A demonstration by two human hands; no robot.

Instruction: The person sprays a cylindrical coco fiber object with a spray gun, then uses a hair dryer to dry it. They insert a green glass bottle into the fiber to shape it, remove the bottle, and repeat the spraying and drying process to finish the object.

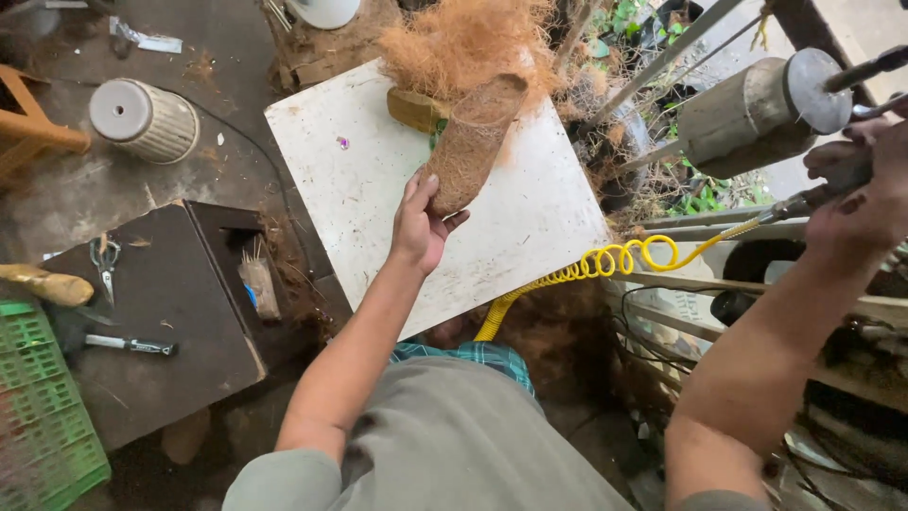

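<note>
My left hand [419,225] grips the lower end of a brown coconut-fibre pot [470,144], holding it tilted over the white board [355,180]. Loose orange-brown fibre [463,40] is piled at the board's far edge. My right hand [863,194] is raised at the right and closed around a metal tool [804,201] joined to a yellow coiled hose [605,262]. Just above that hand stands a wooden cylinder mould [747,115] with a grey end cap on a metal shaft.
A dark low table [161,322] at the left carries scissors [105,265], a knife [128,344] and a brush [257,284]. A green crate [43,416] sits at the lower left, a ribbed grey pot [145,118] on the floor. Metal rods and plants crowd the upper right.
</note>
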